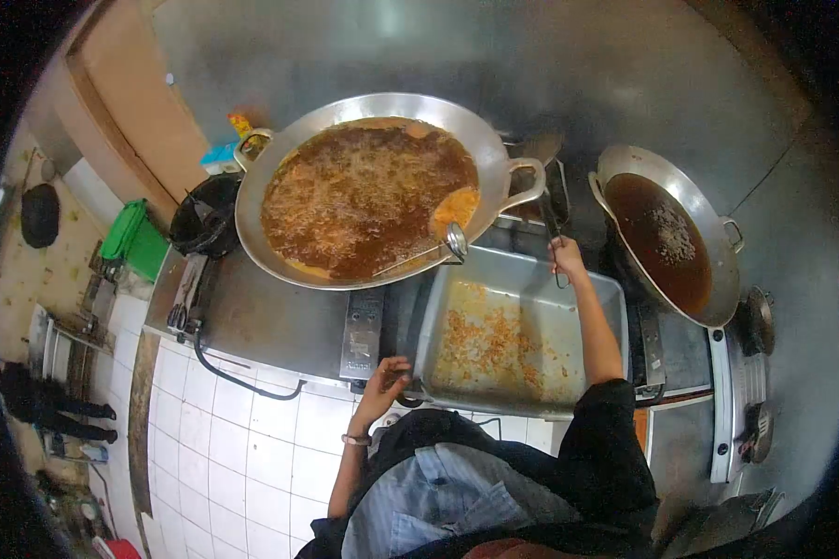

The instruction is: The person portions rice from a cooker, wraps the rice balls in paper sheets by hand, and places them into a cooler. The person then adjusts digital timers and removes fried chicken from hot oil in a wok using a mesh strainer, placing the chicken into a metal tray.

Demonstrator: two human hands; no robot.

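My right hand [565,255] is closed around the dark handle of a long-handled skimmer [550,219]. The skimmer's broad head reaches up behind the grey tub, between the two woks; its mesh is too small to make out. Loosely curved, my left hand [382,384] holds nothing and hovers by the tub's front left corner. Orange-brown fried crumbs lie in the grey tub [611,298] below my right arm. A large wok [312,116] of bubbling brown oil stands to the left, with a metal utensil [456,240] resting across its rim near some orange food.
A second wok [625,163] with dark oil and pale foam stands at the right. Left of the large wok are a black bucket [216,200] and a green bin [140,240]. A black hose or bar [242,380] runs along the counter front. Another person [42,401] is at far left.
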